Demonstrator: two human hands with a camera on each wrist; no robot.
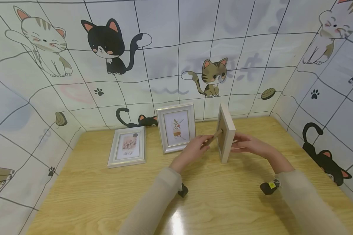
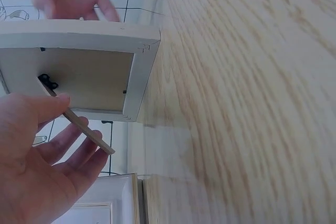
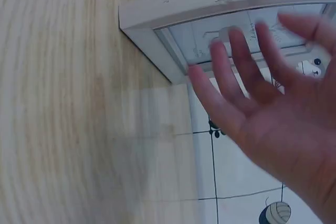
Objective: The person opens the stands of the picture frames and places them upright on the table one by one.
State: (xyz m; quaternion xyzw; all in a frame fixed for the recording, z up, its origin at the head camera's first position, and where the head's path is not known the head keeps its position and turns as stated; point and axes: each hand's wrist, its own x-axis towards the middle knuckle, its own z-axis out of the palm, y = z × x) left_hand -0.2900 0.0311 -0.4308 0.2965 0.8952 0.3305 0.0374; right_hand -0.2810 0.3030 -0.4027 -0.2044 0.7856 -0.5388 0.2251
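left fingers (image 2: 60, 139) around the frame's (image 2: 139, 77) prop leg (image 2: 93, 136), black hinge (image 2: 48, 81) clear only in left wrist view, right fingers (image 3: 248, 64) outspread

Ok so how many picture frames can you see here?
3: the left frame lying flat, the middle frame standing beside it, and the right frame upright between the left hand and right hand. No others show.

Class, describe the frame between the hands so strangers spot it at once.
On the wooden table in the head view, look right of the potted-plant picture frame. Between left hand and right hand is a pale, edge-on picture frame. Unlike both neighbours, it shows its prop leg, not its picture.
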